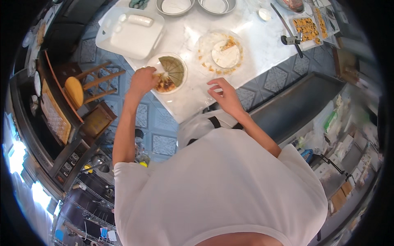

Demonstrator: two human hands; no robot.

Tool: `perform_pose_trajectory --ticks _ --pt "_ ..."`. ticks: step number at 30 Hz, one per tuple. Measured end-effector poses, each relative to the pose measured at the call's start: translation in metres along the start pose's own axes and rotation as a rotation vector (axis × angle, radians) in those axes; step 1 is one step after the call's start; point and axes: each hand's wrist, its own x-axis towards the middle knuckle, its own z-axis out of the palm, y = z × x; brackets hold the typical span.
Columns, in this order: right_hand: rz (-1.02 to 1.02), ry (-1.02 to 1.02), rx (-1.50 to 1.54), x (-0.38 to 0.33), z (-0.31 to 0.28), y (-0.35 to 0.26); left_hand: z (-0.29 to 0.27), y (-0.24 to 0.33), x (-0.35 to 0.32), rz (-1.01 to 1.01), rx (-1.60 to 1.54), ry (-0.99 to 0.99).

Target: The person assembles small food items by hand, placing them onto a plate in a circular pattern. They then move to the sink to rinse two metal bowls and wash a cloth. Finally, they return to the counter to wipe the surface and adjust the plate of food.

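A round cake (175,70) on a white round plate (185,64) sits near the table's front left corner. Several green wedges fill its right part, with a browned part at the front and a pale area at the upper left. My left hand (143,81) reaches over the plate's left edge, its fingers closed together at the cake; what they hold, if anything, is hidden. Over the table's front edge my right hand (223,94) is held with fingers apart and nothing in it. Beyond it lies a round pale board (225,55) with golden crumbs scattered on and around it.
A white plastic tub (108,43) with wrapped white items stands at the back left. Two round metal pans (174,7) are at the far edge. A long dark knife (283,18) lies right of a white cup (264,14), near rows of small golden pieces (305,29). A wooden stool (74,92) stands left.
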Motion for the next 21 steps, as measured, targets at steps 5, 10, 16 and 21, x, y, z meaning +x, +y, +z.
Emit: perform_pose_trajectory --ticks 5,10,16,21 --pt "0.039 0.086 -0.023 -0.004 -0.014 0.008 -0.1 -0.02 0.058 -0.062 -0.353 0.295" --pt "0.079 0.197 -0.035 -0.021 -0.031 0.012 -0.086 -0.196 0.206 -0.204 0.095 0.409" --pt "0.032 0.26 -0.052 -0.001 -0.065 0.028 -0.04 -0.355 0.222 -0.294 0.263 0.425" --pt "0.013 0.54 -0.217 0.085 -0.12 0.076 -0.077 -0.089 0.147 -0.122 -0.086 0.924"
